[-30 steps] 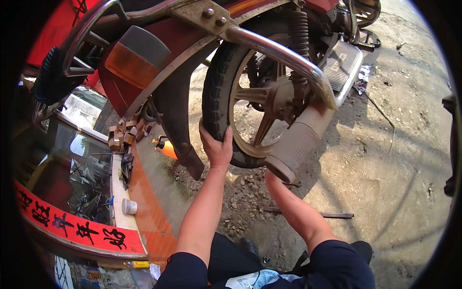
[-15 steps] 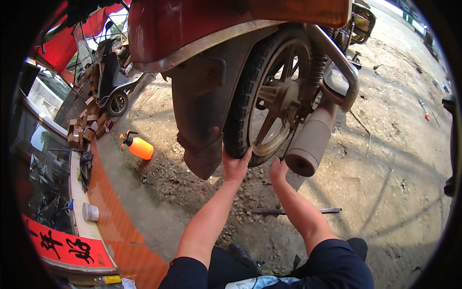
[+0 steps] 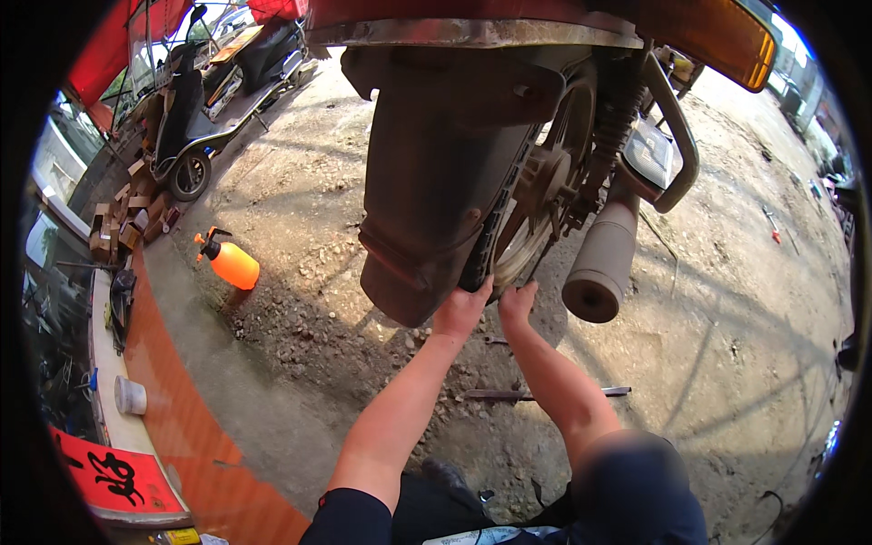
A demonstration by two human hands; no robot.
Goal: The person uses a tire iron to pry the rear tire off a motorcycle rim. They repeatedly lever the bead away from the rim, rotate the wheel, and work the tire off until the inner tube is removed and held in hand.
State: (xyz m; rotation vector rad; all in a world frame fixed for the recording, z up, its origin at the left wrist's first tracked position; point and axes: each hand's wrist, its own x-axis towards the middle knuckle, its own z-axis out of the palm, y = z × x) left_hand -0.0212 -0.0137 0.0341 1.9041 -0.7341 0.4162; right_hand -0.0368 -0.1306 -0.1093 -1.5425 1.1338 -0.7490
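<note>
A motorcycle's rear wheel stands ahead of me, partly hidden by its dark mudguard. My left hand grips the bottom of the tyre beside the mudguard's lower end, its thumb pointing up along the rubber. Just to the right, my right hand is closed at the wheel's lower right side; most of its fingers are out of sight behind the wheel. A grey exhaust muffler hangs close to that hand, not touching it. On the ground below my wrists lies a long metal bar.
An orange spray bottle stands on the gravelly ground at left. Behind it are a parked scooter and piled cardboard boxes. A white bucket sits by the left ledge. A red-handled tool lies far right.
My view has swung, so the mudguard now covers more of the wheel. My right hand has come nearer my left at the wheel's bottom. The left keeps its grip.
</note>
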